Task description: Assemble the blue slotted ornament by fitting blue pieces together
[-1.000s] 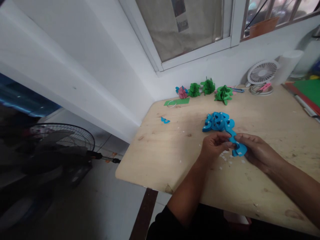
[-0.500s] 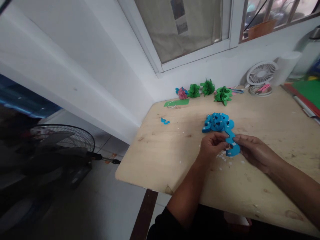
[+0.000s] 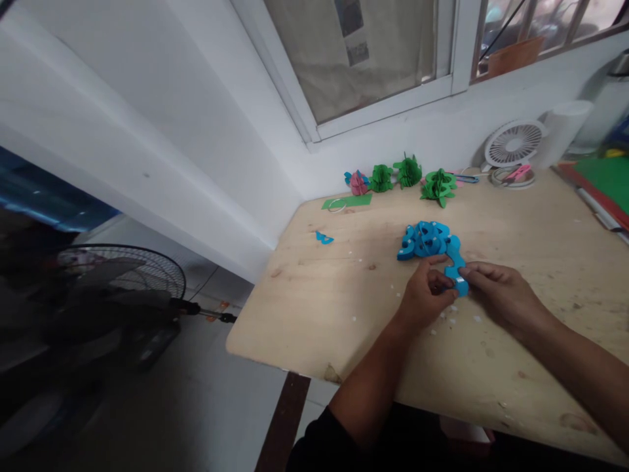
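A wavy-edged blue paper cutout [image 3: 456,260] with a small white patch near its lower end is held between my two hands over the table. The fingers of my left hand [image 3: 426,293] pinch its lower left edge. From the other side, my right hand [image 3: 498,288] grips the right edge between thumb and fingers. Just behind lies a pile of similar blue cutouts [image 3: 425,240] with white patches, touching or overlapped by the held piece's upper end. Small white scraps [image 3: 453,320] are scattered on the wood below the hands.
Along the wall stand green folded-paper shapes [image 3: 409,172] and a pink and blue one [image 3: 359,183]. A green strip [image 3: 361,200] and a blue scrap [image 3: 324,238] lie at left. A small white fan [image 3: 515,145] stands at the back right of the wooden table [image 3: 304,308].
The lower end of the blue cutout has turned and folded up between my fingers. My left hand has shifted right and slightly down, nearer the right one.
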### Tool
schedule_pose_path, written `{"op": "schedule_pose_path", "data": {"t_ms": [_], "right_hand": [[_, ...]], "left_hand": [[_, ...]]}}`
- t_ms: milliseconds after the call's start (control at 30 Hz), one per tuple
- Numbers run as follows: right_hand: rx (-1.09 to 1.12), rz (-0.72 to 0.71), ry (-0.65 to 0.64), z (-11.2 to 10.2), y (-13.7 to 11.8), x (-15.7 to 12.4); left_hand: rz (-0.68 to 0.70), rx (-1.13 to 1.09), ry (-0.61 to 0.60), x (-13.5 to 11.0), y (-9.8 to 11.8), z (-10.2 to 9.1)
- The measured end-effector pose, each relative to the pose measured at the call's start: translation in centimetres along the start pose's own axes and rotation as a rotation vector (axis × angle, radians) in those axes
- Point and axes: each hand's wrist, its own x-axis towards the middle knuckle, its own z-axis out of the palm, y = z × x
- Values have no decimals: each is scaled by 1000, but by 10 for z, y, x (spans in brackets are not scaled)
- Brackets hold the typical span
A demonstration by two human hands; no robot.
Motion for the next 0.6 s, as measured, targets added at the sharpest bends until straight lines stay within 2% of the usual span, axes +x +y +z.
{"op": "schedule_pose_path", "data": {"t_ms": [200,367,600], "right_hand": [[-41,-17,32,-2,6,3],[24,16,49,-1,5,4],[105,90,-62,2,-7,1]], "left_hand": [[58,67,7,1,-1,2],[125,113,46,-2,-1,3],[158,167,-21,-1,1,-1]]}}
